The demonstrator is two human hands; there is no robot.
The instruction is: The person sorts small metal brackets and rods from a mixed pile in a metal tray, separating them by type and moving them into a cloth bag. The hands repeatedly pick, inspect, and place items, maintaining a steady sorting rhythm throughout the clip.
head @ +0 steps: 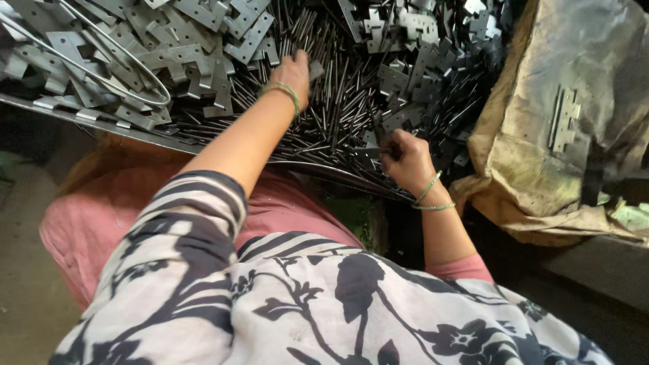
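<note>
Head view: hinge plates (196, 54) around pins (338, 101).

Dim, flat light falls from above, glinting softly off the metal plates (203, 47) and rods (338, 108). Lower corners sink into shadow. Edges bend slightly, and the patterned cloth (304, 304) nearest the camera looks soft.

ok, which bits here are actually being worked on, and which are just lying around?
In hand:
left hand reaching into the heap, on a hinge leaf
right hand gripping thin metal pins
hinge leaves piled on the metal tray

Lying about:
wire loop on the pile
dirty sack at right, one assembled hinge on it
</note>
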